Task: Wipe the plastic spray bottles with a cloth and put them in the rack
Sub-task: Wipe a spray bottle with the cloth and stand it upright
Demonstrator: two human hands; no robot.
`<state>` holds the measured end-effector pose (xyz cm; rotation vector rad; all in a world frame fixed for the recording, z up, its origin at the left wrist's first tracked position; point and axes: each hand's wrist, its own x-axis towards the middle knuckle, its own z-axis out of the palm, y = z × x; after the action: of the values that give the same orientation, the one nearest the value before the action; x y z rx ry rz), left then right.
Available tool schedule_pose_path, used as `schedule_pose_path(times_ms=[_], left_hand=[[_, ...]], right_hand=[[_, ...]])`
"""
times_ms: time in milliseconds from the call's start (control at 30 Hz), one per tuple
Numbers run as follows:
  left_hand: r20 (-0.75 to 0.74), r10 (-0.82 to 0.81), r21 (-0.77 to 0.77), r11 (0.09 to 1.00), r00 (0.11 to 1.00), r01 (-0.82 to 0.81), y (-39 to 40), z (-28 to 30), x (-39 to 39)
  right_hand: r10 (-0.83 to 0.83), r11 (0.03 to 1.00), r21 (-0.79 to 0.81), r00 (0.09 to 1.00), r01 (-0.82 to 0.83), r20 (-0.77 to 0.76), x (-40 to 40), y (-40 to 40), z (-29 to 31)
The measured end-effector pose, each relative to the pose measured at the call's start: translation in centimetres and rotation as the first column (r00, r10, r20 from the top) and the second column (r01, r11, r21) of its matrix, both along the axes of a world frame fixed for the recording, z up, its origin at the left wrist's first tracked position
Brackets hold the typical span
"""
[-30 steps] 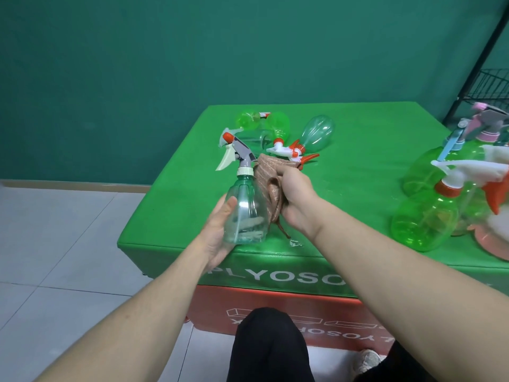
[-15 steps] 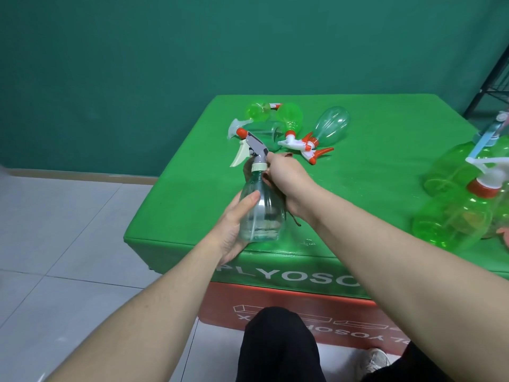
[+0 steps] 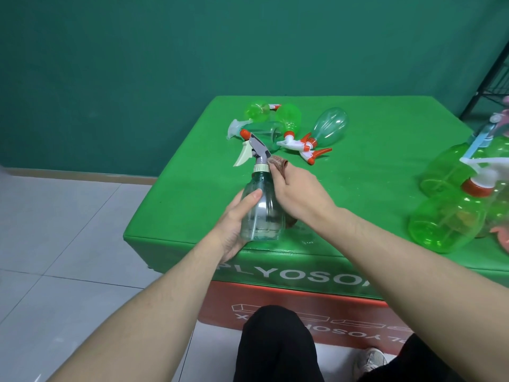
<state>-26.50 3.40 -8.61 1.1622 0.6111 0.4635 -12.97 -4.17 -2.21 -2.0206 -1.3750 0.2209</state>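
I judge the task in its middle: my left hand (image 3: pixel 234 224) holds the clear teal plastic spray bottle (image 3: pixel 261 210) upright over the green desk (image 3: pixel 371 172) edge, my right hand (image 3: pixel 297 194) grips the brown cloth (image 3: pixel 278 164) at its neck, four bottles (image 3: pixel 289 128) lie unwiped, and the black wire rack (image 3: pixel 495 78) waits.

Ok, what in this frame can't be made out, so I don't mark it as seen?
- Rack, head view: cut off by the right edge; shelves and contents unseen.
- Cloth: mostly hidden under the right hand.
- Right-hand bottles: cropped, overlapping; count unclear.
- Left hand fingers: behind the held bottle.
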Motion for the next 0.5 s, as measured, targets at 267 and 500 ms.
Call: schedule_pose_path(times_ms=[267,500], left_hand=[[-0.031,0.026,-0.008,1.000,0.999,-0.027,-0.8,1.1,0.4],[-0.076,0.020,-0.046,0.999,0.997,-0.024,-0.8,1.6,0.2]], right_hand=[[0.149,0.989,0.013,0.988,-0.150,0.026,-0.3,-3.2,-0.9],[-0.063,0.968,0.150,0.779,0.199,-0.624,0.1,-1.8,-0.3]])
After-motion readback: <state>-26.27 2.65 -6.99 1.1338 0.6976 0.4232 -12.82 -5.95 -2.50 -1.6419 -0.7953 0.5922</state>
